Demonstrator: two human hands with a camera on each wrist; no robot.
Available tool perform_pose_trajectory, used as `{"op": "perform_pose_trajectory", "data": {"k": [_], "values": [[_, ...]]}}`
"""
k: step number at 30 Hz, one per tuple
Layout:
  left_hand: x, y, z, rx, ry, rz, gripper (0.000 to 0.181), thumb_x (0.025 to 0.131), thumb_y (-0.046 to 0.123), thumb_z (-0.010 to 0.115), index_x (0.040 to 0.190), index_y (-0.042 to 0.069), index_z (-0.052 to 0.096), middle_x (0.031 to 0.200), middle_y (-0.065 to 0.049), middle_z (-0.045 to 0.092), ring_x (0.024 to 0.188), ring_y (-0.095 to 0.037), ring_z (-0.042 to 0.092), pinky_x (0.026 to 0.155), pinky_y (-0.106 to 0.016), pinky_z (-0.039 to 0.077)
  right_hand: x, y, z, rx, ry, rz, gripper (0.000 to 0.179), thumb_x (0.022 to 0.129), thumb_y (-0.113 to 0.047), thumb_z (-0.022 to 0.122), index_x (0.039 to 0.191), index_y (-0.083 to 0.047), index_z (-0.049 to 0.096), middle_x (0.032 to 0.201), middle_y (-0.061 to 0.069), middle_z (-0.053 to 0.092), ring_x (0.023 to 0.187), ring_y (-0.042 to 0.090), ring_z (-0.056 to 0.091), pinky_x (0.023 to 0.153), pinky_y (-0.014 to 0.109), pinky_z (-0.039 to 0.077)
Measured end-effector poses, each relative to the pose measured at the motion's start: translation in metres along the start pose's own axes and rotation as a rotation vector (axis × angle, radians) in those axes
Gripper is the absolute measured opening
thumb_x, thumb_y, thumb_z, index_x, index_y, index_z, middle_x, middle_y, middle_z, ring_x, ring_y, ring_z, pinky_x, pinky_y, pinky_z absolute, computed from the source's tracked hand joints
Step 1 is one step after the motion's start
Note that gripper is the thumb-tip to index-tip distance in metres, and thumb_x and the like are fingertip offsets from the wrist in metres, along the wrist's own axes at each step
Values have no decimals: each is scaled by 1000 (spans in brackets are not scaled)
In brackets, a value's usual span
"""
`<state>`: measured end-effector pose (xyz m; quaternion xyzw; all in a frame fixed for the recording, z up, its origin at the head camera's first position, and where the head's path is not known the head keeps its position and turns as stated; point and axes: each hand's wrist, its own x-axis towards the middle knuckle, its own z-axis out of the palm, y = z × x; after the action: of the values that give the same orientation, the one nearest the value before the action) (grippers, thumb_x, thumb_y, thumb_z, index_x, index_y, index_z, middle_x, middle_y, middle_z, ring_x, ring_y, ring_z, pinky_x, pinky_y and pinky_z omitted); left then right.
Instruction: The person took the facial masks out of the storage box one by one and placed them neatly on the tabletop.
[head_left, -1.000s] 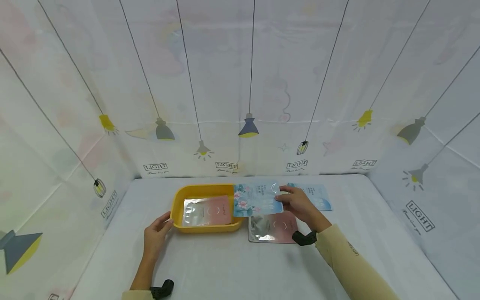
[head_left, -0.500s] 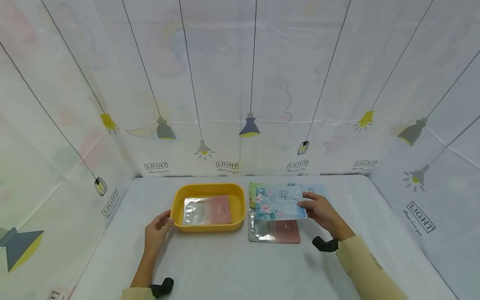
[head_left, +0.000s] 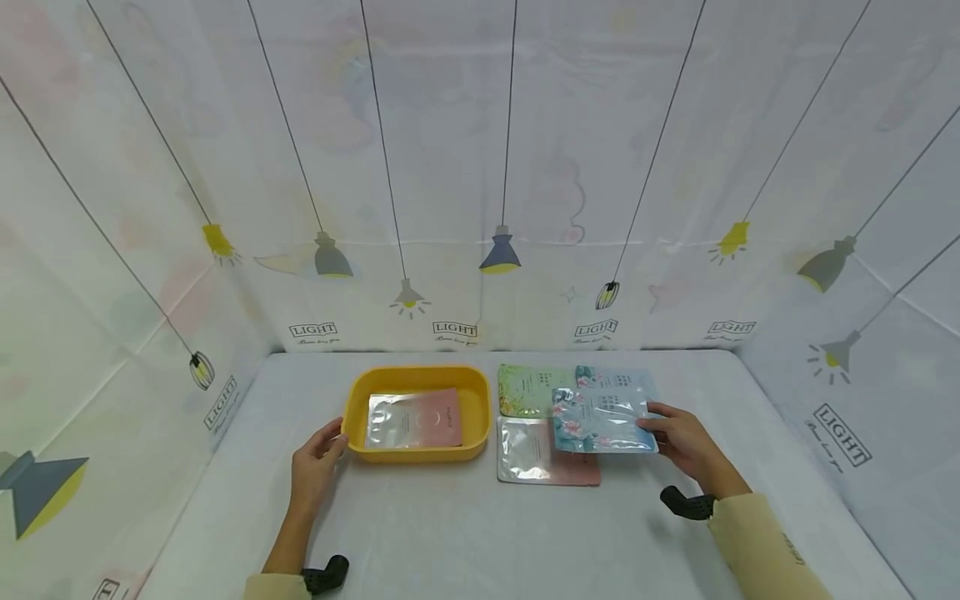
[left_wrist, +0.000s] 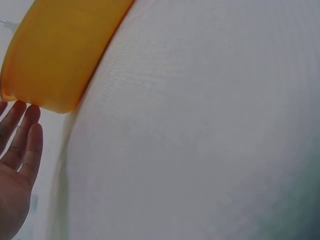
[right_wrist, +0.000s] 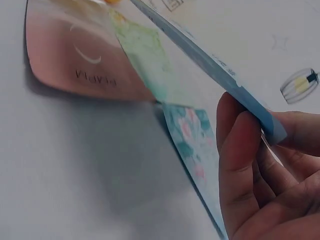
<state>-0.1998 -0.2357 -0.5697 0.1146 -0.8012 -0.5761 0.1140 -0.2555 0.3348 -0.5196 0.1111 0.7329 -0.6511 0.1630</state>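
Note:
My right hand pinches a blue floral face mask packet by its right edge, thumb against fingers. In the right wrist view this packet is seen nearly edge-on, raised above the table. Below it in the head view lie a pink and silver packet, a green packet and another blue floral packet, each partly covered. With fairly straight fingers, my left hand touches the left end of a yellow tray; the left wrist view shows the fingertips at the tray's wall.
Inside the tray lies a second pink and silver packet. A white cloth covers the table. White curtains printed with hanging lamps stand behind and at both sides.
My right hand has carried the blue packet from over the tray's right edge toward the right and nearer to me, uncovering the green packet. My left hand stays at the tray.

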Motion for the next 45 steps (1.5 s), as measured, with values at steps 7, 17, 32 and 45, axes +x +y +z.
{"op": "perform_pose_trajectory", "data": {"k": [7, 17, 32, 45], "values": [[2, -3, 0, -1, 7, -14, 43, 97, 31, 60, 135, 12, 58, 134, -11, 61, 90, 11, 56, 78, -3, 47, -2, 14, -22, -12, 13, 46, 77, 94, -14, 62, 153, 4, 15, 103, -5, 62, 86, 9, 64, 76, 26, 56], [1, 1, -1, -16, -1, -18, 41, 96, 29, 62, 133, 12, 59, 133, -11, 62, 90, 10, 57, 78, -4, 47, -2, 31, -51, -44, 36, 86, 80, 94, -15, 62, 154, 2, 12, 106, -6, 60, 86, 6, 63, 76, 25, 56], [2, -3, -1, 7, 4, -4, 40, 96, 30, 62, 132, 13, 60, 132, -11, 63, 88, 10, 57, 75, -7, 49, -4, 42, -65, -270, 73, 106, 71, 96, -21, 60, 149, 8, 23, 134, 28, 50, 88, 13, 60, 75, 28, 55], [2, 0, 0, 7, -7, -23, 40, 96, 30, 61, 133, 13, 59, 134, -10, 61, 90, 9, 57, 76, -6, 48, -4, 44, -62, -563, 156, 44, 59, 91, -21, 62, 133, 16, 42, 98, 16, 64, 77, 17, 56, 62, 29, 51]]}}
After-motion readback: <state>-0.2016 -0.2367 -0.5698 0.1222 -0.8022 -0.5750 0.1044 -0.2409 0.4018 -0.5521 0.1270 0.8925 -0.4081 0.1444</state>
